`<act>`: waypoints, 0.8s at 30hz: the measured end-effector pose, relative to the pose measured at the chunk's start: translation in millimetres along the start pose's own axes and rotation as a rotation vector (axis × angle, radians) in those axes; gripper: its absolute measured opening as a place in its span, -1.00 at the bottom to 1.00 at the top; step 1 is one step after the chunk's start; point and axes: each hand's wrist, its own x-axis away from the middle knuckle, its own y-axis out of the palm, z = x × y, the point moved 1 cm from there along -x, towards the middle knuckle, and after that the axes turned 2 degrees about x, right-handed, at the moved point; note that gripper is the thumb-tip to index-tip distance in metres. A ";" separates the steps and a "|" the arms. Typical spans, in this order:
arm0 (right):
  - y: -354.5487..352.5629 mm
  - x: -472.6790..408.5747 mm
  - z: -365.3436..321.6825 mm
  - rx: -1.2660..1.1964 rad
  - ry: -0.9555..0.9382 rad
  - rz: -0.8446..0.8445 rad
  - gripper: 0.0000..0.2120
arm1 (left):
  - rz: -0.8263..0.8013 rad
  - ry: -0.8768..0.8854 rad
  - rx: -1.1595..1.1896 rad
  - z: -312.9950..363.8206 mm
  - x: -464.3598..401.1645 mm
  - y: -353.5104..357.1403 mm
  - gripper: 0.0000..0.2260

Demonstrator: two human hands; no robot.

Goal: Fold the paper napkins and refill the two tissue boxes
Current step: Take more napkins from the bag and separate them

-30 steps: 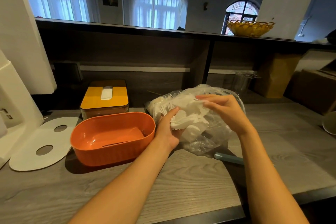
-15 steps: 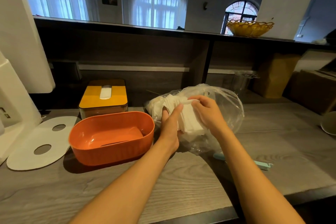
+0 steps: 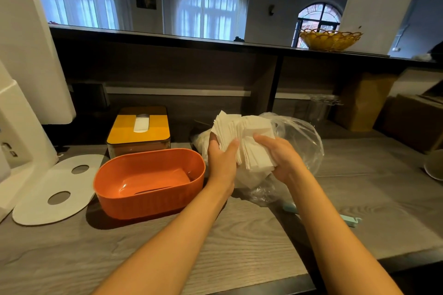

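Two tissue boxes sat on the grey wooden counter (image 3: 239, 246): an open orange box (image 3: 148, 182) and behind it a yellow-lidded box (image 3: 139, 130), their long sides running left-right. Left hand (image 3: 221, 163) and right hand (image 3: 279, 159) gripped one napkin stack (image 3: 244, 136), tilted upward-left, above a plastic bag (image 3: 302, 148). Curtained windows stood behind.

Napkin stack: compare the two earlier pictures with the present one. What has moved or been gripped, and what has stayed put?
The napkin stack, earlier inside the plastic bag, has come up and out of its mouth. The left hand and right hand both grip it; before, they were working it through the plastic. The orange box, yellow box and white lid have not moved.
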 end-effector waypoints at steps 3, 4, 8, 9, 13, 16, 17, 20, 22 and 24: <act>-5.6 1.4 -3.7 -0.124 -0.010 0.050 -0.65 | 0.021 -0.152 0.162 2.2 2.2 -0.9 -0.65; -8.2 2.8 -6.0 -0.201 -0.018 0.059 -0.66 | 0.015 -0.225 0.274 4.4 3.5 -0.6 -0.66; -18.8 8.4 -14.8 -0.552 -0.013 -0.005 -0.67 | 0.008 -0.367 0.451 7.5 5.4 0.2 -0.67; -19.9 9.4 -16.2 -0.604 -0.018 -0.046 -0.69 | 0.005 -0.360 0.440 7.5 5.7 0.7 -0.66; -13.3 15.2 -18.2 -0.716 -0.103 -0.232 -0.70 | -0.025 -0.367 0.392 8.1 6.3 2.6 -0.61; -4.7 13.6 -13.3 -0.568 -0.150 -0.251 -0.59 | -0.040 -0.409 0.385 10.9 9.6 4.2 -0.60; -1.4 12.0 -10.2 -0.399 -0.158 -0.196 -0.57 | -0.064 -0.410 0.387 13.7 12.5 5.6 -0.65; 4.7 5.4 -0.5 -0.044 -0.155 -0.087 -0.69 | -0.126 -0.396 0.364 14.7 16.0 6.5 -0.78; 3.6 1.7 2.2 -0.035 -0.124 -0.075 -0.72 | -0.144 -0.370 0.278 12.2 15.6 5.9 -0.80; 0.3 -1.6 2.0 -0.029 -0.088 -0.110 -0.68 | -0.140 -0.309 0.168 10.4 14.1 5.9 -0.80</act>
